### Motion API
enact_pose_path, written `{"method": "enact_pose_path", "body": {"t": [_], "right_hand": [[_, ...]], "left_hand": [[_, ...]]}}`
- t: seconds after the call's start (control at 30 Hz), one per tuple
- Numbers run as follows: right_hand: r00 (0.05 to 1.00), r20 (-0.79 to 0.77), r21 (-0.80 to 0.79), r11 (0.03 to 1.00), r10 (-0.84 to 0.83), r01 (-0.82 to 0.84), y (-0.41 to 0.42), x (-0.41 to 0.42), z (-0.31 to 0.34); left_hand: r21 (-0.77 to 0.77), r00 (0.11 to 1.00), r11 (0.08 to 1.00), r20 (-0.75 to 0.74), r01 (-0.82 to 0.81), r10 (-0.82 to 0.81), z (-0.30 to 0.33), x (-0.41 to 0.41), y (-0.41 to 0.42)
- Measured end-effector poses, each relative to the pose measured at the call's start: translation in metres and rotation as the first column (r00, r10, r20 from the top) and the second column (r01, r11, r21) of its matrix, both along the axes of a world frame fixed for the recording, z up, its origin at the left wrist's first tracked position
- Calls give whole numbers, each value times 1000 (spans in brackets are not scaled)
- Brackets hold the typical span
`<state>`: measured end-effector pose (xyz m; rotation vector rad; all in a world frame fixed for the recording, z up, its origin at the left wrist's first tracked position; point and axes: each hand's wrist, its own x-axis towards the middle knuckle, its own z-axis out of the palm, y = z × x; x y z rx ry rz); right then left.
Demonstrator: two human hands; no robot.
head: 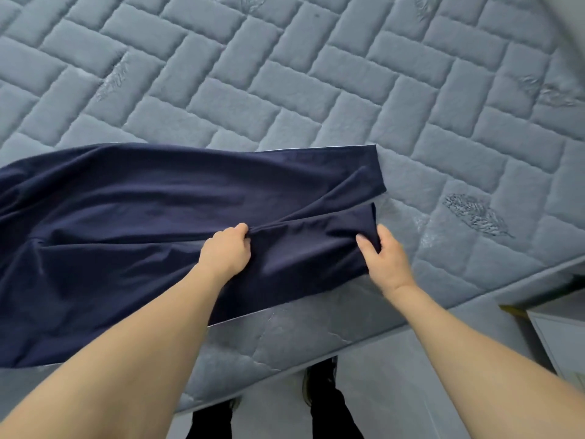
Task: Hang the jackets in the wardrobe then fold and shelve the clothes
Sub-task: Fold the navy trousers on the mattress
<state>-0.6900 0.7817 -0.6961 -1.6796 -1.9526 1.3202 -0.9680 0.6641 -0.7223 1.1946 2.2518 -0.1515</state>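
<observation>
On the mattress (348,90), both hands pinch navy trousers (142,217) (wrinkled).

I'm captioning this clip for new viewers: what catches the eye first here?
The navy garment spread across the near edge of the grey quilted mattress stands out most. At its right end, the left hand and right hand each pinch its fabric.
</observation>
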Motion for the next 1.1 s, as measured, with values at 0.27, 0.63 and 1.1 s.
{"method": "enact_pose_path", "body": {"t": [0.27, 0.63, 1.1], "right_hand": [[753, 541, -418, 896, 376, -147, 25, 30, -23], [796, 253, -479, 643, -551, 597, 129, -101, -21], [652, 104, -420, 561, -751, 713, 173, -100, -18]], "left_hand": [[-71, 985, 984, -48, 160, -164, -3, 13, 9], [314, 982, 949, -167, -30, 86, 0, -63, 118], [380, 990, 916, -100, 132, -101, 20, -117, 179]]}}
